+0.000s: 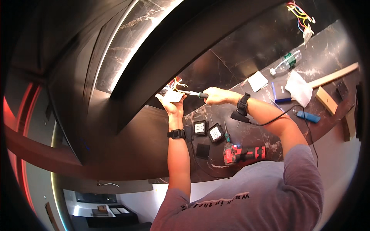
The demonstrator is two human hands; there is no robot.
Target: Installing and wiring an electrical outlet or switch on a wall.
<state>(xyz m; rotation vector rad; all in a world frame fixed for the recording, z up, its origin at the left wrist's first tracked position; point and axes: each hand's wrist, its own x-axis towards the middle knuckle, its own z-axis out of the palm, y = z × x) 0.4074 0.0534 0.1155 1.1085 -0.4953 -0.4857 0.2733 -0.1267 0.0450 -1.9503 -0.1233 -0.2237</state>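
Note:
My left hand [174,109] holds up a white electrical wall module [174,96], palm turned upward, fingers around its lower edge. Red, yellow and white wires [176,83] run from the dark wall to the module's far side. In my right hand [220,96] is a screwdriver [201,94] with a green-and-clear handle. Its shaft points left, with the tip at or very near the module; contact is hard to make out. Below the hands, two black-framed white modules [199,128] lie on the dark marbled counter.
A red-and-black cordless drill [241,153] and a black square plate [202,151] lie near me. Rightward are a plastic bottle [287,62], white paper [257,81], blue box [281,92], white bag [299,89], wooden strip [334,75]. Loose wires [302,17] hang far right. A dark beam [173,50] overhangs.

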